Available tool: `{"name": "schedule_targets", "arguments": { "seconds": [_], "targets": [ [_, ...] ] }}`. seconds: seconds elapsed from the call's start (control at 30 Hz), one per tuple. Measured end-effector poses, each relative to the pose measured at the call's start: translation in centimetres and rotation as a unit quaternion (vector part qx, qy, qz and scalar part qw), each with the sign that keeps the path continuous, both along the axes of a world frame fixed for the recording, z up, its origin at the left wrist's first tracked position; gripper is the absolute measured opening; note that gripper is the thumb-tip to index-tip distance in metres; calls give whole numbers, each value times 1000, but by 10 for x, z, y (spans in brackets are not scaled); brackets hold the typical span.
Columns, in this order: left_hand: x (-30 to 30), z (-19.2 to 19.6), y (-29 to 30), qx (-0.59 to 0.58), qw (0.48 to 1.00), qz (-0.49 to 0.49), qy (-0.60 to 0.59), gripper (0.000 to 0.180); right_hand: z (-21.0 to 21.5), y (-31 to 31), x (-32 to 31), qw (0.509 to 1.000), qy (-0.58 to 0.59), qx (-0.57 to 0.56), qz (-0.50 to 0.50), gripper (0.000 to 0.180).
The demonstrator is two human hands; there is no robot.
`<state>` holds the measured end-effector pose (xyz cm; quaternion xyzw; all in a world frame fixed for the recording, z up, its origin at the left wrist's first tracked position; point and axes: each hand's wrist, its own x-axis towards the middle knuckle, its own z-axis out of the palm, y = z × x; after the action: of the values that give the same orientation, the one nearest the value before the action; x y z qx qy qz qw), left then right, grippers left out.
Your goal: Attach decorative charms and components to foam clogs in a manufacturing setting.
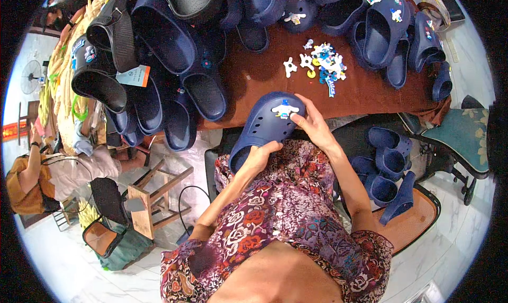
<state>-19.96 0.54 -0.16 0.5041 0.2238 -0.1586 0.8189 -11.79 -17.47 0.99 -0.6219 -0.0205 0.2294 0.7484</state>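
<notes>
A navy foam clog (263, 127) is held over the lap, just short of the near edge of the brown table (254, 75), between both hands. Its long axis runs from the heel at lower left to the rounded toe at upper right. The heel end is gripped by the left hand (259, 156), whose fingers are curled closed around the rim of the opening. The right hand (312, 122) is set against the toe side, its fingers pinched narrowly and its fingertips (294, 117) touching a white and blue charm (285, 110) seated on the perforated upper. The charm therefore lies directly under the right hand, which is the nearer of the two to it; the left hand is kept at the opposite end of the shoe. Beyond the hands, a small heap of loose shoe charms (323, 64), white, blue and yellow, is spread on the table. Piles of dark blue clogs (174, 65) are stacked along the far and left parts of the table, and more clogs (389, 168) are gathered low at the right. A wooden stool (156, 197) stands on the pale floor at the left.
</notes>
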Motion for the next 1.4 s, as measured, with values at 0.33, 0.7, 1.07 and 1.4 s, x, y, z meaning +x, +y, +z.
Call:
{"name": "schedule_targets", "arguments": {
  "seconds": [0.33,0.7,1.07,1.4],
  "targets": [
    [-4,1,1,-33,999,-8,-1,54,-6,-15,1,998,-11,3,64,64],
    [1,2,-8,128,988,-79,-25,49,-28,-1,-1,1000,-14,-26,1,56],
    [18,-14,4,-94,993,66,21,34,-22,10,-6,985,-68,-126,-97,53],
    [18,-24,2,-73,993,82,48,22,-38,-50,45,782,-335,-504,-150,33]
  ]
}}
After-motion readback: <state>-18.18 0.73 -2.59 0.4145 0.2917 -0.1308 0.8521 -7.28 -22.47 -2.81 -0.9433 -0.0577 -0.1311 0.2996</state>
